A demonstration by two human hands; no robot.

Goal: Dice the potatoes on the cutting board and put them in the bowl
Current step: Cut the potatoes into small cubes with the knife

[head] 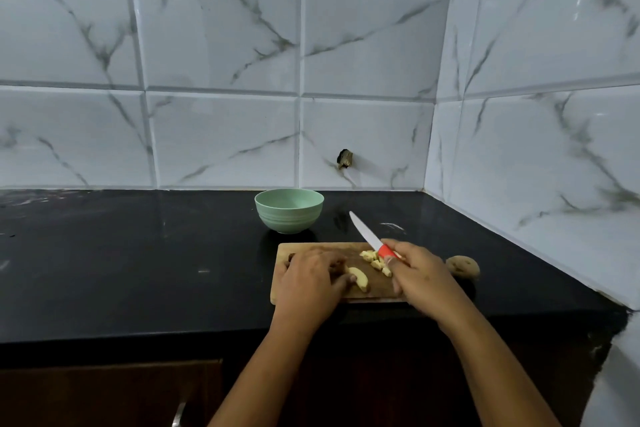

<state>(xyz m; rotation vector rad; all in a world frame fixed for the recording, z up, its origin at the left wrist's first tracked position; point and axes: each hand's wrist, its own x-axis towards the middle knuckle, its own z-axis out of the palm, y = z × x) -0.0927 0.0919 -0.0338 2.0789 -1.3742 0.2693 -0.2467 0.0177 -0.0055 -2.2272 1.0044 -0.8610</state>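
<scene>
Wooden cutting board (pixel 375 289) nearest: the left hand (pixel 311 276) curls onto a potato slice (pixel 359 279), pinning it, while the right hand (pixel 420 272) grips the knife (pixel 363 230), blade raised. Diced pieces (pixel 375 262) lie between. Mid-dicing, I'd say; next, cut across the slice. The bowl (pixel 289 211) beyond is possibly empty.

Dim, soft light — wide-angle bending at edges, slight blur.

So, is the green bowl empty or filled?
Cannot tell fully: the bowl shows only bare green inner wall, its bottom hidden behind the near rim. Diced potato lies on the board.
</scene>
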